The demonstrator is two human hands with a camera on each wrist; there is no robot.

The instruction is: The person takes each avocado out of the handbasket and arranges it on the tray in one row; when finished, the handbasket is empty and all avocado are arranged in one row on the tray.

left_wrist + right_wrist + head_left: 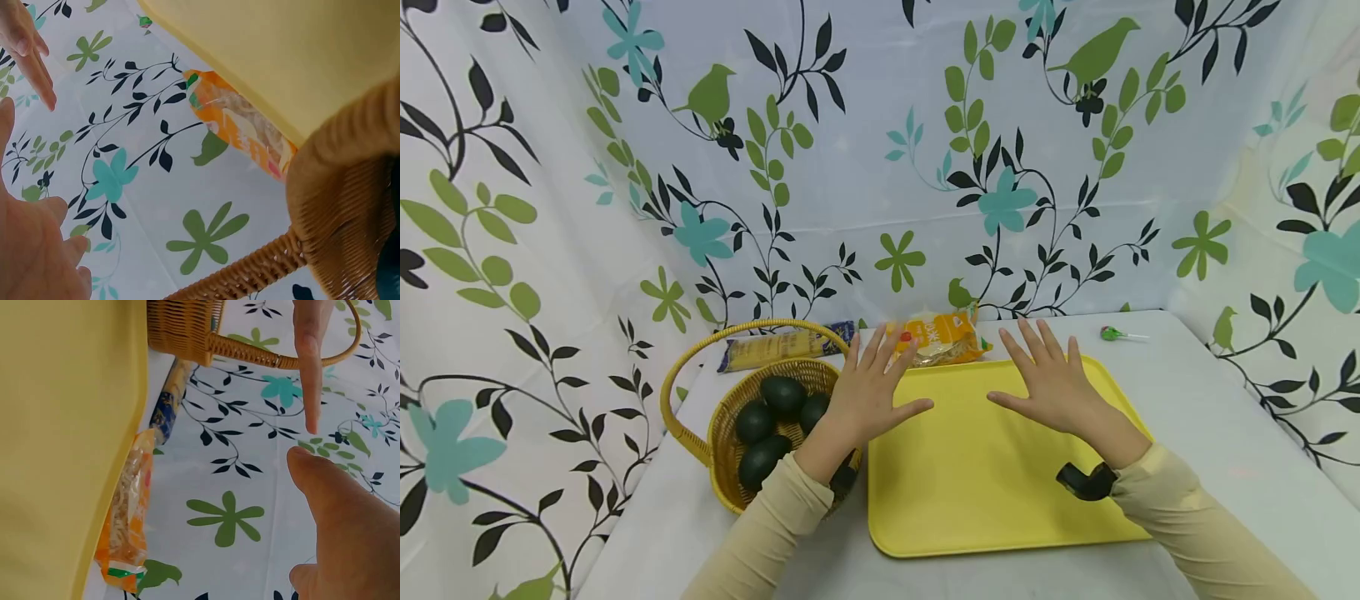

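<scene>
Cream sleeves (760,533) sit closest to me, one at seven o'clock in my head view and the other at five. Ahead of them I have the yellow tray (955,483), flat on the white bench (1247,433). From the tray's middle, the left hand (867,392) shows at ten o'clock and the right hand (1063,396) at one, so the tray spreads out below the fingers, its bare surface visible between the two thumbs. On both hands I see the fingers straight and spread wide, thumbs pointing toward each other across a gap; they look raised and hold nothing. A black band (1086,483) shows at the right wrist. The wicker basket (721,467) stands at nine o'clock, just beside the tray, with dark green fruits (783,395) inside and its handle arched up. Farther out, an orange packet (936,339) lies just past the tray's far edge at eleven, a blue-and-yellow packet (786,348) behind the basket at ten, and a green lollipop (1108,333) between one and two. Leaf-and-bird cloth (865,208) hangs at twelve.
</scene>
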